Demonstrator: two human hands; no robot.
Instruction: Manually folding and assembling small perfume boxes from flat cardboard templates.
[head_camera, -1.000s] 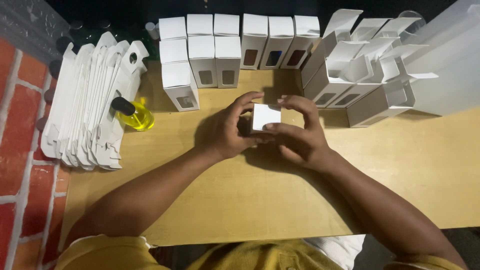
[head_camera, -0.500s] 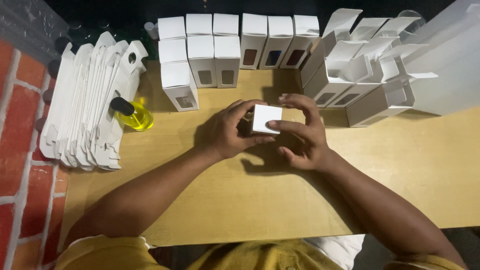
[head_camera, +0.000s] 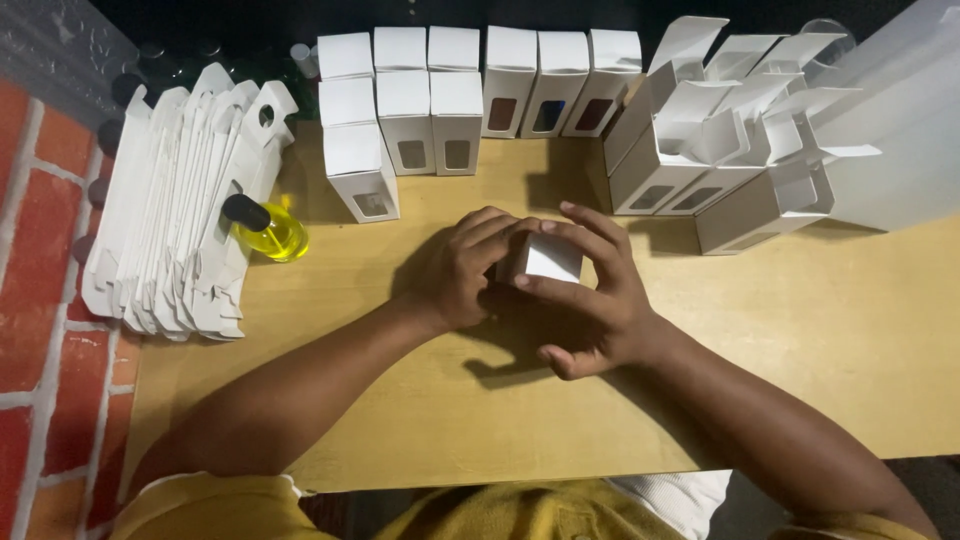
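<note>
while both the left hand (head_camera: 462, 268) and right hand (head_camera: 590, 292) clasp one small white box (head_camera: 548, 258), finished boxes (head_camera: 440, 105) stand beyond them. flat blanks (head_camera: 170, 240) lie left of the left hand, unfolded.

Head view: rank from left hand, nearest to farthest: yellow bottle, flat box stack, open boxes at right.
From the left hand:
1. Yellow bottle, lying on its side just to the hand's left.
2. Flat box stack, beyond the bottle at the table's left edge.
3. Open boxes, far right, past the right hand and the small white box that both hands hold.
</note>
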